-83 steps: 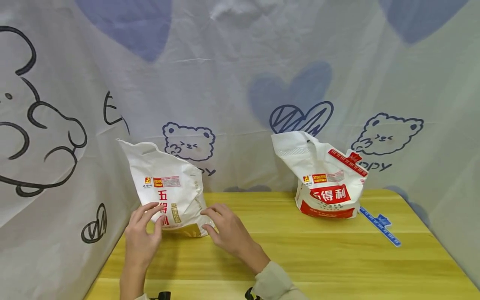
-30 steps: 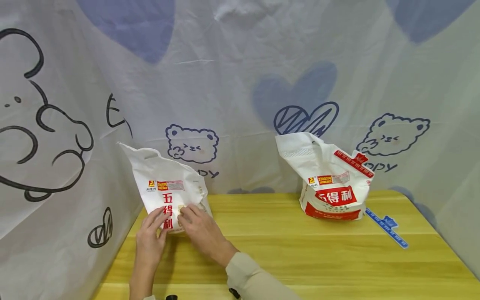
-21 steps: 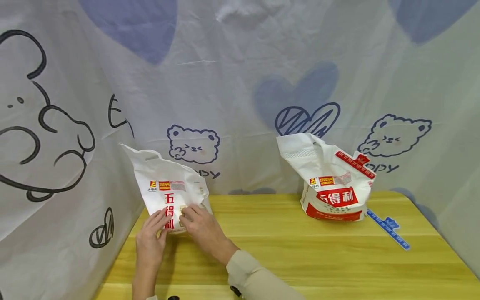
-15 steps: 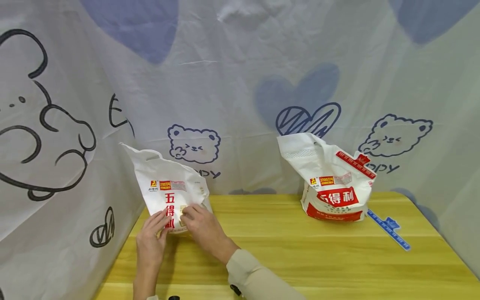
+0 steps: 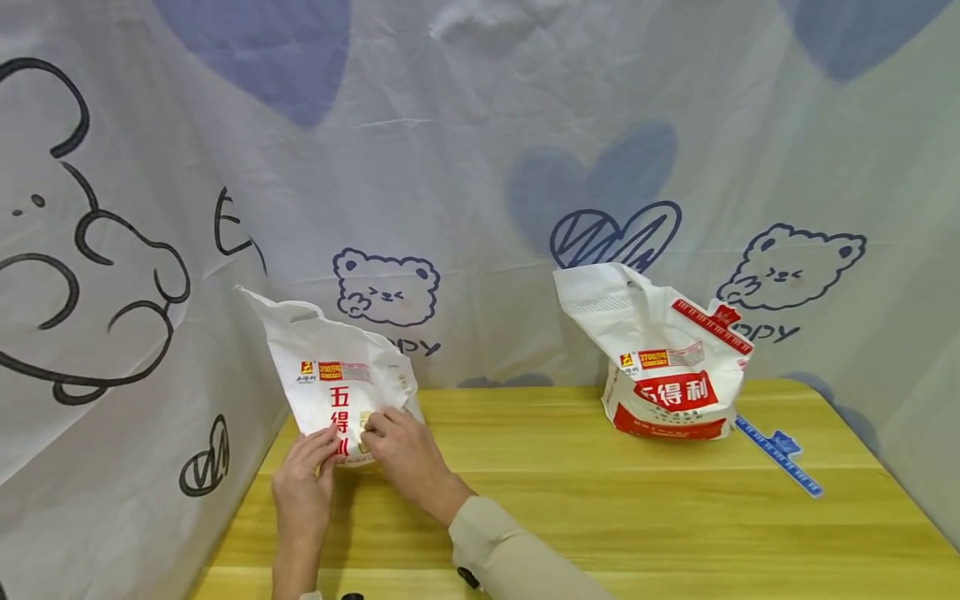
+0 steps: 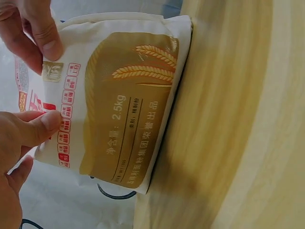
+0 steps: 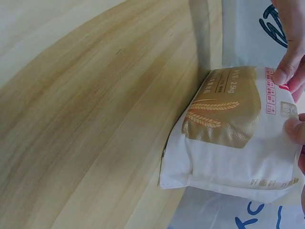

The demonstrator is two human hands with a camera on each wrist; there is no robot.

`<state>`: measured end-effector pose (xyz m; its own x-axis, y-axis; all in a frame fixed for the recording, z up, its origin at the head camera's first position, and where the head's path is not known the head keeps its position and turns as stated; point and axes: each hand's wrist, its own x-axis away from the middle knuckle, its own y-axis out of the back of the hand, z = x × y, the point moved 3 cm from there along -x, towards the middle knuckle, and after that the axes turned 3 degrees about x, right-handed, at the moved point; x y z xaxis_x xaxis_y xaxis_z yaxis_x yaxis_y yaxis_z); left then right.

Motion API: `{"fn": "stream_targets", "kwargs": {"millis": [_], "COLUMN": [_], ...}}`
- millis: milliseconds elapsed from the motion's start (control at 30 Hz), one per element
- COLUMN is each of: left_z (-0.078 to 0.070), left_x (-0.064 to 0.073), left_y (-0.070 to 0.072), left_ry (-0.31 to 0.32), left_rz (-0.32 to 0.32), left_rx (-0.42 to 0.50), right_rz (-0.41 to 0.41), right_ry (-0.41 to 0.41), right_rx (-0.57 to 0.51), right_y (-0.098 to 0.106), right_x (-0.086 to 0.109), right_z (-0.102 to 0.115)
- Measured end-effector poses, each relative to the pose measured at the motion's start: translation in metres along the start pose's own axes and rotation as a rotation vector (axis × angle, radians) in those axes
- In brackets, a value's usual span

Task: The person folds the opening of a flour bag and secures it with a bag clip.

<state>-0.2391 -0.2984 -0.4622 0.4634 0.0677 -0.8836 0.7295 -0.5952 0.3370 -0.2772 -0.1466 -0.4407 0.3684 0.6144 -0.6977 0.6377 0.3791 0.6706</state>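
Note:
A white flour bag with red lettering stands at the left of the table, its tall loose top leaning up toward the backdrop. My left hand and right hand pinch the front of this bag side by side, low on the printed face. Seen from the left wrist, the bag's lower front carries a gold panel with wheat ears and "2.5kg". My left thumb presses beside the column of red boxes. In the right wrist view my right thumb lies at the small gold square.
A second white flour bag stands at the right, a red bag clip across its folded top corner. Beside it a blue bag clip lies on the wooden table. A printed cloth backdrop encloses the back and sides.
My right hand has gone from the bag's lower right edge to its front, closer to my left hand. Both hands' fingers have drawn in to pinch the bag. Lately they barely move.

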Motion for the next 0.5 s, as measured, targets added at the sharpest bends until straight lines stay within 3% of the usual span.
{"fn": "stream_targets", "kwargs": {"millis": [500], "left_z": [-0.0033], "left_x": [0.0026], "left_y": [-0.0033], "left_ry": [0.008], "left_rz": [-0.039], "left_rx": [-0.026], "right_rz": [-0.011], "right_ry": [-0.032], "right_rx": [-0.018], "right_y": [-0.0009], "right_x": [-0.0016], "right_z": [0.0017]}}
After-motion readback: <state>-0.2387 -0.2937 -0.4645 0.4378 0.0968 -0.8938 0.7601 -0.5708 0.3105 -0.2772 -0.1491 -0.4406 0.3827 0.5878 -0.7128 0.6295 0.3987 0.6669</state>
